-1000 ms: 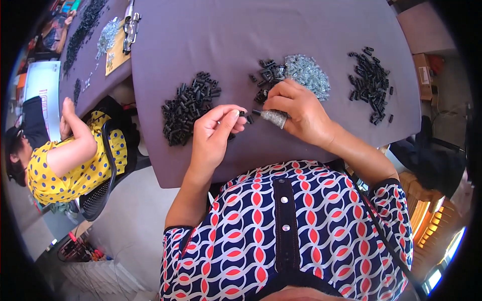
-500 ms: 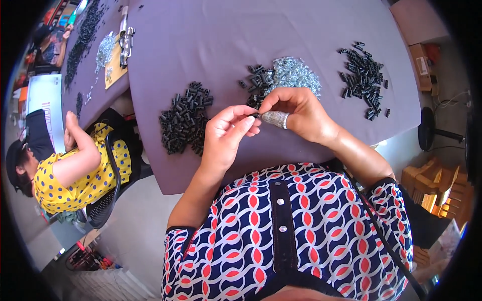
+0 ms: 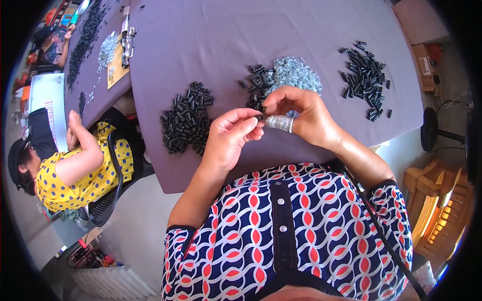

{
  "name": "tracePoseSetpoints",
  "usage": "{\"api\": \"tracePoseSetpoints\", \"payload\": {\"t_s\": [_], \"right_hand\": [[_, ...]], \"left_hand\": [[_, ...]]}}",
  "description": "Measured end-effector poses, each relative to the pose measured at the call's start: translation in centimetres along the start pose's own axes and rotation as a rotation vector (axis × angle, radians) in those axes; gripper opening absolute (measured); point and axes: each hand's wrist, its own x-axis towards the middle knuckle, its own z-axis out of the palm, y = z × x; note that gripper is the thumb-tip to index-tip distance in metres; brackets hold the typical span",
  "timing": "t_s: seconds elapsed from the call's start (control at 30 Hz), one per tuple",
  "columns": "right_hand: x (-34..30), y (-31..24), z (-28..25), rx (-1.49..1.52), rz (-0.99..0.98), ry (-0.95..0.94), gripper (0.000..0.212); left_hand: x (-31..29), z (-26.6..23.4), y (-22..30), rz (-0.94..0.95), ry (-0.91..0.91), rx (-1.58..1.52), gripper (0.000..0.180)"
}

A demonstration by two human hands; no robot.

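Note:
My left hand (image 3: 232, 138) pinches a small black cylindrical part (image 3: 259, 118) between thumb and forefinger, just above the table's near edge. Close to its right is my right hand (image 3: 311, 118), thumb and forefinger curved and apart, with no part visible between their tips. A silvery grey wrap (image 3: 279, 123) covers the right thumb. Behind the hands lie a small heap of black parts (image 3: 261, 79) and a heap of clear, glassy small pieces (image 3: 296, 75). A few clear pieces show through the gap of the right hand; whether they lie in it I cannot tell.
A large black-part heap (image 3: 186, 118) lies left on the purple-grey cloth (image 3: 226, 35), another heap (image 3: 365, 75) at right. At a side table, a person in a yellow dotted top (image 3: 75, 175) sits near a yellow board (image 3: 118, 70). Wooden chairs (image 3: 437, 200) stand lower right.
My right thumb and forefinger have parted and drawn slightly away from the black part. My left hand keeps its pinch, shifted a little to the right.

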Motion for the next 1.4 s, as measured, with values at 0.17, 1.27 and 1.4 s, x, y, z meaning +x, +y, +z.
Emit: {"api": "tracePoseSetpoints", "payload": {"t_s": [0.17,1.27,1.4], "right_hand": [[-0.1,-0.6,0.4,-0.211,-0.203,0.007,0.023],[7.1,-2.1,-3.8,-1.149,-0.447,0.074,0.029],[9.9,-1.4,-3.4,-1.241,-0.401,-0.028,0.017]], "left_hand": [[-0.4,-0.1,-0.4,-0.030,-0.037,-0.123,0.021],[-3.5,-2.8,1.5,0.283,0.083,0.078,0.017],[-4.2,-3.8,2.4,0.308,0.179,0.102,0.017]]}}
